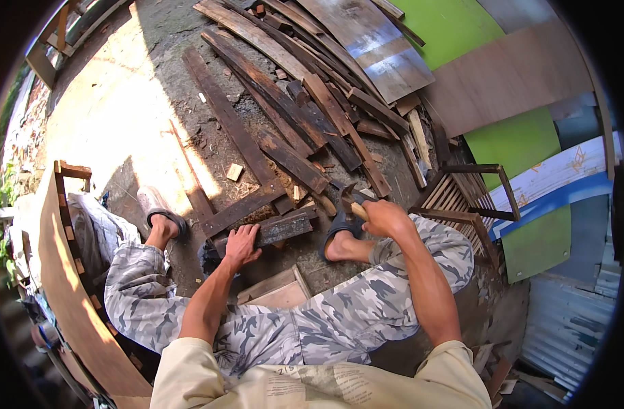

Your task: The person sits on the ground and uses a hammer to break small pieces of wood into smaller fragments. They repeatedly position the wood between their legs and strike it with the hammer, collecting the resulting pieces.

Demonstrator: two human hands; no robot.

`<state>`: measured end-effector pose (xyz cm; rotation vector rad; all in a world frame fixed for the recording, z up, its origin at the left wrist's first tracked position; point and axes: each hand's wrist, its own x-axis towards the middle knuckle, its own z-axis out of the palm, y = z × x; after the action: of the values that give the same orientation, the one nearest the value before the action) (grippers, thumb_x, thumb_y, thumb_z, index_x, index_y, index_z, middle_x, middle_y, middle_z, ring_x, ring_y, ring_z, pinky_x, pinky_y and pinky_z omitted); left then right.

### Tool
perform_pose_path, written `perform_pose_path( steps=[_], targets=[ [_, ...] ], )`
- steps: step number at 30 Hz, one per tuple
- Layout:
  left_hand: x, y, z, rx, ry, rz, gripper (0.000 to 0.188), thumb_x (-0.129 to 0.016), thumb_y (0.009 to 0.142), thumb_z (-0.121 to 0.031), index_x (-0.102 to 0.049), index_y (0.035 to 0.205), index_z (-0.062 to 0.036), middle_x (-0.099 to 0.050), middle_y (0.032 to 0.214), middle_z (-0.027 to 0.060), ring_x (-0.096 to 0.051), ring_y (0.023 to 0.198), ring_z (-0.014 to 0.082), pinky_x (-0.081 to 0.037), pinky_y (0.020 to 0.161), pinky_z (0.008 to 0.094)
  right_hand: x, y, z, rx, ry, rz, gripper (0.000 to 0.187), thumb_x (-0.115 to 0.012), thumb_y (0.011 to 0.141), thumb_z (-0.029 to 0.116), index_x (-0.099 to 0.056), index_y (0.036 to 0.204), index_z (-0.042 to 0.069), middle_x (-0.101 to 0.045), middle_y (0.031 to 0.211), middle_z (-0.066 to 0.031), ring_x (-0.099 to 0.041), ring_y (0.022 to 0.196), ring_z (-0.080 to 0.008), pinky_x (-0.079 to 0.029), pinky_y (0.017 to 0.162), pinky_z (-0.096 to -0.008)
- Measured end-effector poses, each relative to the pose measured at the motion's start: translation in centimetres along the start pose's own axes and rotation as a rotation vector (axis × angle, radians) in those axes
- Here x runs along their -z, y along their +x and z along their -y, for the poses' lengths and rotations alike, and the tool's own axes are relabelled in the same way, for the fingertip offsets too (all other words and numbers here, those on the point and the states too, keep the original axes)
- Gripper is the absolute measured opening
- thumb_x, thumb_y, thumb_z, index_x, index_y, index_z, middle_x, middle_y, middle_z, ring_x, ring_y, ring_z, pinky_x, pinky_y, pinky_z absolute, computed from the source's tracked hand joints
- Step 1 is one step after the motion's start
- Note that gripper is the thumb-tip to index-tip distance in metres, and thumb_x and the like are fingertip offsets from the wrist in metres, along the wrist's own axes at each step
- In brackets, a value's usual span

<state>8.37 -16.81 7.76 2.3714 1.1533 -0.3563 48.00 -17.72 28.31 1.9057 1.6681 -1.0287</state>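
Observation:
My right hand (385,218) is closed around the wooden handle of a claw hammer (348,198), its dark metal head raised above my right foot. My left hand (242,245) grips a short, dark, weathered wooden beam (284,230) from above, fingers over the far edge and thumb on the near side. That beam lies across the ground between my feet. Just beyond it a dark board (244,208) meets a long plank (223,116) at a corner. A dark object below my left hand is mostly hidden.
Old planks (284,88) lie piled ahead. A slatted wooden frame (462,198) stands at right, beside leaning green and brown panels (523,75). A long curved wooden piece (73,286) runs along my left. Between my legs sits a pale wooden piece (278,290).

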Motion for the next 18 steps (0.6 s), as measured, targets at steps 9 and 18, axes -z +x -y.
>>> perform_pose_path(
  steps=[9,18],
  targets=[
    [-0.9,2.5,0.3,0.026,-0.086,-0.074,0.081,-0.078,0.07,-0.035,-0.046,0.14,-0.0114,-0.055,0.13,0.0103,-0.051,0.124,0.0281,-0.043,0.096,0.0463,-0.8,2.7,0.2,-0.005,0.231,0.348,0.049,-0.08,0.075,0.031,-0.06,0.106,-0.001,-0.072,0.091,-0.0219,-0.072,0.074,-0.03,-0.056,0.064,-0.042],
    [0.2,3.6,0.1,-0.02,-0.079,-0.032,0.081,-0.078,0.068,-0.039,-0.049,0.138,-0.0117,-0.058,0.121,0.0102,-0.053,0.117,0.0279,-0.041,0.096,0.0429,-5.6,3.1,2.9,0.185,-0.206,0.121,0.036,-0.056,0.092,0.032,-0.068,0.107,0.001,-0.073,0.095,-0.0214,-0.072,0.092,-0.0377,-0.057,0.079,-0.0482]
  ],
)
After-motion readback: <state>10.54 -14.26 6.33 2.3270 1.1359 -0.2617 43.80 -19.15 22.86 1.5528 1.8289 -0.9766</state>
